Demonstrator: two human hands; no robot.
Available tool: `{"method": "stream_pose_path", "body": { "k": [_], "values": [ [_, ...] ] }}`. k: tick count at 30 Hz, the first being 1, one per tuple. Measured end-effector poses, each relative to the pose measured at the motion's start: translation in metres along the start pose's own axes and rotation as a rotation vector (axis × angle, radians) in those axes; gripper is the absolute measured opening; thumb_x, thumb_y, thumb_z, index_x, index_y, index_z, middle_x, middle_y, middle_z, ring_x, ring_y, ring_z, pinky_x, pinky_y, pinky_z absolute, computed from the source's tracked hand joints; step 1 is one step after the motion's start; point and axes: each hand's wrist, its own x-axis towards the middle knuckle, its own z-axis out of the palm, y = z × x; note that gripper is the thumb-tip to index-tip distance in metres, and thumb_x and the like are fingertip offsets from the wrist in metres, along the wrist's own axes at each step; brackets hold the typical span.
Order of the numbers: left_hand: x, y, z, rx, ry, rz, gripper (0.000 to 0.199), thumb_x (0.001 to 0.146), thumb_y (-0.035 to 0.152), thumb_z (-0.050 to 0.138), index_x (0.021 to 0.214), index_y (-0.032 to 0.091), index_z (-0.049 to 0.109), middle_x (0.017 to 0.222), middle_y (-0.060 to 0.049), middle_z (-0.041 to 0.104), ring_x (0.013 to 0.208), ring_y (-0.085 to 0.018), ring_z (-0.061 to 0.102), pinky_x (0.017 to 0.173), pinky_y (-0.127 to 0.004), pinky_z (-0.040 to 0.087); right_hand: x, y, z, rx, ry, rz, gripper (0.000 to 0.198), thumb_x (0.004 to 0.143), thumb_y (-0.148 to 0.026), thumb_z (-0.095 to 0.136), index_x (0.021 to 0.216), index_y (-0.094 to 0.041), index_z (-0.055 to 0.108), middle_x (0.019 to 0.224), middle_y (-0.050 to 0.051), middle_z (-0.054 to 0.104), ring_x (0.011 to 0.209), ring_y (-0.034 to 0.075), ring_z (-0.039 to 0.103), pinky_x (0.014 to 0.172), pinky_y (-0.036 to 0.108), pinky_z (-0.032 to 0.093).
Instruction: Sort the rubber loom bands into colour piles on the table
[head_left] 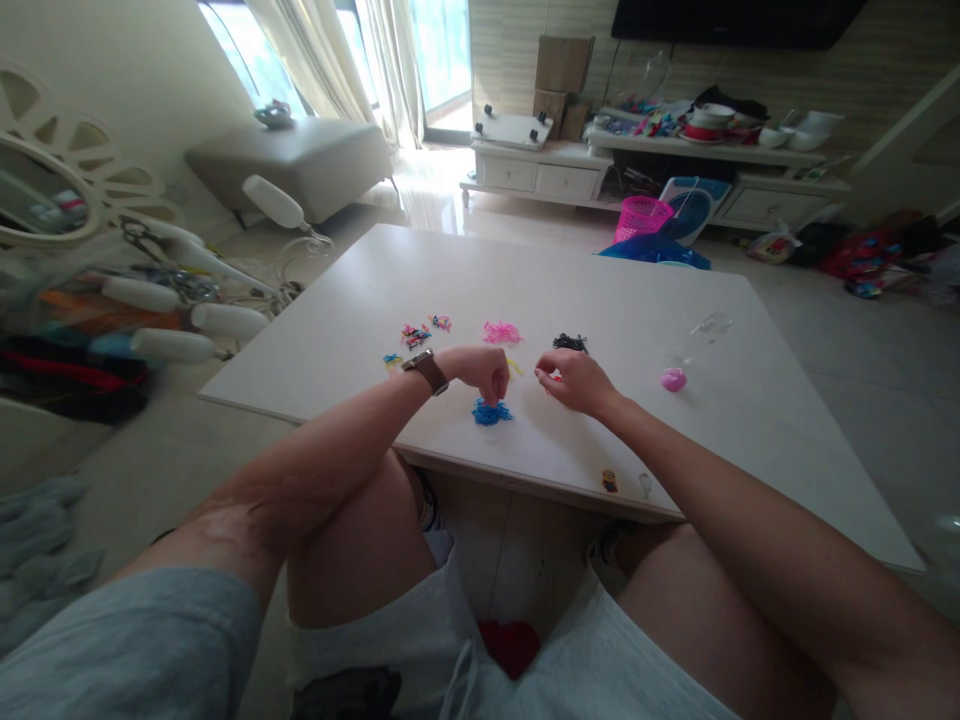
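On the white table, my left hand point(487, 374) points down with its fingers pinched together, right over a heap of small blue bands point(492, 412). Whatever the fingertips hold is too small to make out. My right hand point(576, 380) is a short way to the right, thumb and fingers drawn together; a bit of red point(556, 377) shows by its fingers. Just behind it is a heap of black bands point(570, 343). Some yellow pieces point(514, 367) lie between the hands, partly covered by the left one. Farther back is a pink heap point(502, 332).
Multicoloured pieces point(415, 336) lie left of the pink heap. To the right are a pink round object point(673, 380) and a clear plastic container point(711, 326). A small yellow figure point(609, 481) and a clear piece point(645, 485) sit near the front edge.
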Motion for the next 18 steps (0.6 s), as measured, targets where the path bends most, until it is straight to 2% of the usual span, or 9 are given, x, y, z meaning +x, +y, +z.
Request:
{"method": "stream_pose_path", "body": {
  "k": [5, 11, 15, 18],
  "values": [
    [0.002, -0.004, -0.002, -0.054, 0.023, 0.037, 0.022, 0.054, 0.007, 0.084, 0.072, 0.018, 0.079, 0.064, 0.000, 0.075, 0.061, -0.015, 0.071, 0.057, -0.020, 0.048, 0.000, 0.000, 0.000, 0.023, -0.004, -0.020, 0.015, 0.090, -0.025, 0.058, 0.083, -0.019, 0.070, 0.084, 0.006, 0.071, 0.080, 0.019, 0.061, 0.070, 0.030, 0.039],
    [0.009, -0.010, 0.000, -0.176, 0.093, 0.124, 0.030, 0.057, 0.012, 0.087, 0.085, 0.017, 0.079, 0.074, -0.004, 0.078, 0.070, -0.019, 0.074, 0.063, -0.024, 0.054, 0.000, 0.001, 0.005, 0.099, -0.084, -0.155, 0.012, 0.089, -0.021, 0.061, 0.084, -0.019, 0.072, 0.083, 0.005, 0.070, 0.079, 0.018, 0.061, 0.072, 0.028, 0.041],
    [0.009, -0.005, 0.000, -0.232, 0.183, 0.197, 0.031, 0.056, 0.020, 0.091, 0.083, 0.014, 0.078, 0.073, -0.006, 0.077, 0.071, -0.019, 0.074, 0.063, -0.025, 0.055, -0.001, 0.001, 0.009, 0.113, -0.102, -0.212, 0.011, 0.090, -0.024, 0.064, 0.086, -0.019, 0.073, 0.087, 0.005, 0.072, 0.075, 0.017, 0.060, 0.072, 0.028, 0.042],
    [0.005, 0.002, -0.002, -0.267, 0.226, 0.218, 0.028, 0.060, 0.022, 0.090, 0.084, 0.012, 0.077, 0.075, -0.008, 0.077, 0.073, -0.019, 0.074, 0.065, -0.026, 0.055, -0.001, -0.001, 0.010, 0.114, -0.100, -0.205, 0.012, 0.091, -0.029, 0.067, 0.087, -0.019, 0.073, 0.088, 0.006, 0.073, 0.075, 0.017, 0.061, 0.072, 0.029, 0.043]
  ]
}}
